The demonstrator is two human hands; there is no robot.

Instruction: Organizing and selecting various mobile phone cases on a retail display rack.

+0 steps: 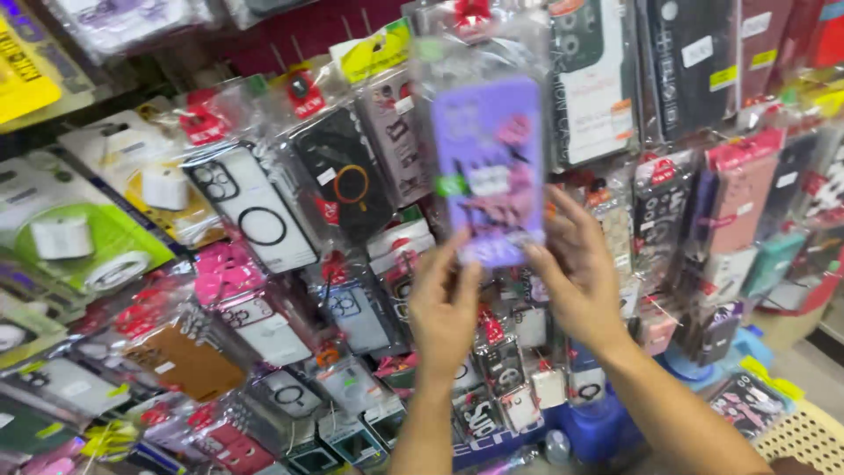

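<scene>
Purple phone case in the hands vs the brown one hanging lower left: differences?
The purple phone case is held up by the left hand and right hand; the brown phone case hangs untouched on the display. The purple one bears pink decorations and is blurred; the brown one looks plain. Both sit in clear plastic packets.

Bright, even light; motion blur throughout, glare on the plastic wrappers [264,202].

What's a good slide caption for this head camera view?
Both hands, left hand and right hand, hold a bagged purple phone case before hanging cases.
</scene>
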